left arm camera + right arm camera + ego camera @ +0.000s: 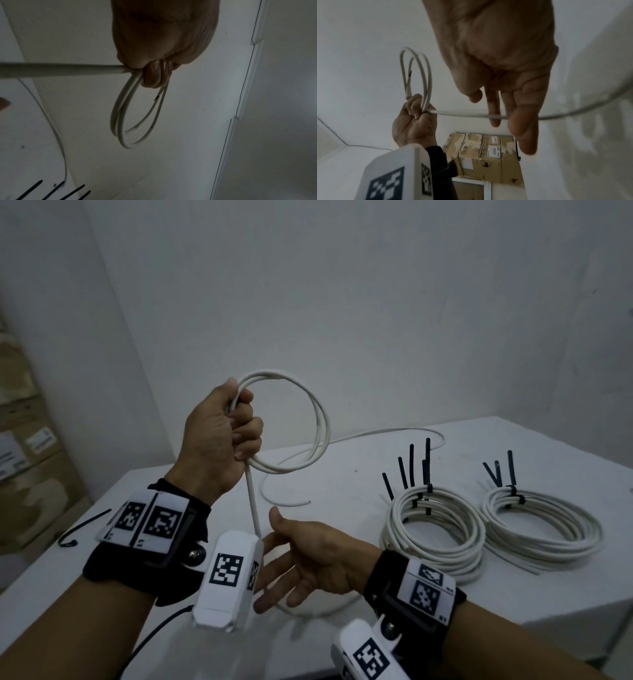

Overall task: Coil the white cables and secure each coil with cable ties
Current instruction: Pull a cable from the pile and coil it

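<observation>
A: Cable point(291, 419), white, was up in the left hand point(215, 440), fingers point(248, 428) curled tight around a few loops, held above the surface point(342, 484).

B: Right hand point(308, 556)?

A: Near edge, lower down, fingers spread loose and mostly straight; the straight run of cable from the left fist passed across them. No clamp visible in the right wrist view.

B: Rest of the cable?

A: Slack trailed over the surface toward the far side, loose end lying near the middle.

B: Finished ones?

A: Two tied coils on the right, flat on the surface, side by side: left coil point(435, 529) and right coil point(544, 525), each with black cable ties point(411, 463) sticking up.

B: Anything else?

A: One loose black tie point(82, 525) at the left edge, cardboard boxes point(24, 440) far left.
</observation>
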The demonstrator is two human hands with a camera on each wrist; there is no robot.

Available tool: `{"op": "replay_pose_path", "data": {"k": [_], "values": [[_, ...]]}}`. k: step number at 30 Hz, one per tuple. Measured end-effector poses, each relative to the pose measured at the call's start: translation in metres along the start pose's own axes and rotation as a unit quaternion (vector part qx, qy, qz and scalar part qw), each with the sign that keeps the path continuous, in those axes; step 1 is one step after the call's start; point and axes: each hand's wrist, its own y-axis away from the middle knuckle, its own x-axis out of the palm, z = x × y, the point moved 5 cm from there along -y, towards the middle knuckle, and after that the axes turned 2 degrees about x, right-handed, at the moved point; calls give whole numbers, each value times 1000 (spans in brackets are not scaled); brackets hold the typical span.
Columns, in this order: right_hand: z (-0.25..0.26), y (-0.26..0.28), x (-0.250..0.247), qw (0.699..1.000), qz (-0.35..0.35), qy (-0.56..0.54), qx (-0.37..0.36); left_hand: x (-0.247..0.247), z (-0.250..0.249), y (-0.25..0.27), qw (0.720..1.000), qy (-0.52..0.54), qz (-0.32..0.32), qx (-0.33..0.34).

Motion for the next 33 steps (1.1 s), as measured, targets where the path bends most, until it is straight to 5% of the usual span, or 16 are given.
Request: {"op": "replay_pose_path", "data": {"k": [4,7,12,14,18,20,26,33], "values": [[14,-8,-10,975,-116,-167,-85,-12,-3,6,999,-23,2,-23],[38,-11,-25,888,-237,-319,-231,-26,1,13,999,-35,-17,-31],[69,11,-37,793,-248,-437,-345,-54,1,24,998,-16,-44,-48],[73,20,-41,806,-276,-382,-359,-60,4,28,997,-9,-39,-62],[74,23,-38,889,-282,-136,-334,-59,17,33,995,-32,-10,-89],[79,31,-36,906,-269,-41,-325,-56,24,34,994,-45,-1,-96],[91,60,-51,851,-369,56,-369,-40,37,32,993,-71,13,-95],[85,65,-72,826,-394,84,-394,-20,51,28,991,-87,22,-95]]}}
